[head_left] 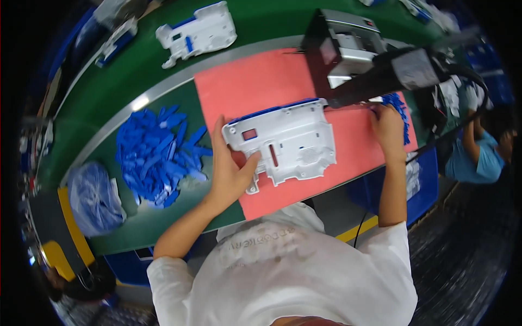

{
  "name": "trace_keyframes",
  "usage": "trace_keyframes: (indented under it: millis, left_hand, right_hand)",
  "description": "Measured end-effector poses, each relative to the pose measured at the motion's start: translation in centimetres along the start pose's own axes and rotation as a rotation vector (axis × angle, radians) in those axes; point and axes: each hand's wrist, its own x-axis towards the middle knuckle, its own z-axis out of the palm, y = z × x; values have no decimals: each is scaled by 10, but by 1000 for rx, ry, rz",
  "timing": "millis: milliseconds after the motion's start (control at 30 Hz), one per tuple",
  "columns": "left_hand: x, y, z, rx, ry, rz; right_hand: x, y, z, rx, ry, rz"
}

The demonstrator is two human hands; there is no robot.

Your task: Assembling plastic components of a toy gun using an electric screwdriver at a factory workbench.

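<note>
My left hand [231,174] grips the left end of a white plastic housing shell [293,144], its thumb on the inner face and its fingers behind. The shell has cut-outs, ribs and a blue strip along its far edge, and it is tilted over a pink mat [250,76]. On the right, my right hand [389,127] is closed with its fingertips together beside a heap of small blue parts [405,117]. Whatever those fingers hold is too small to make out. A black electric screwdriver [370,84] slants down between the shell's far right corner and my right hand.
Behind the mat stands a black and silver box-shaped machine [321,54]. Blue plastic strips [157,155] lie heaped on the left, near a blue plastic bag [95,201]. Another white shell [201,35] rests on the green belt [261,22]. A person in light blue [476,155] works at right.
</note>
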Motion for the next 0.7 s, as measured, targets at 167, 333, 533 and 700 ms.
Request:
trace_keyframes:
  millis: [167,333,533,700]
  left_hand:
    - [10,34,-56,489,-69,276]
    - [12,40,-113,1022,-276,392]
    - [10,23,-116,1130,-256,464]
    - [12,27,-121,1034,-233,495]
  right_hand:
    - [0,6,-6,-102,-139,-1]
    - [4,-13,-14,-163,-215,34]
    - [-49,-83,-61,529,-350,-49]
    - [-53,-172,-41,778,-288,-411]
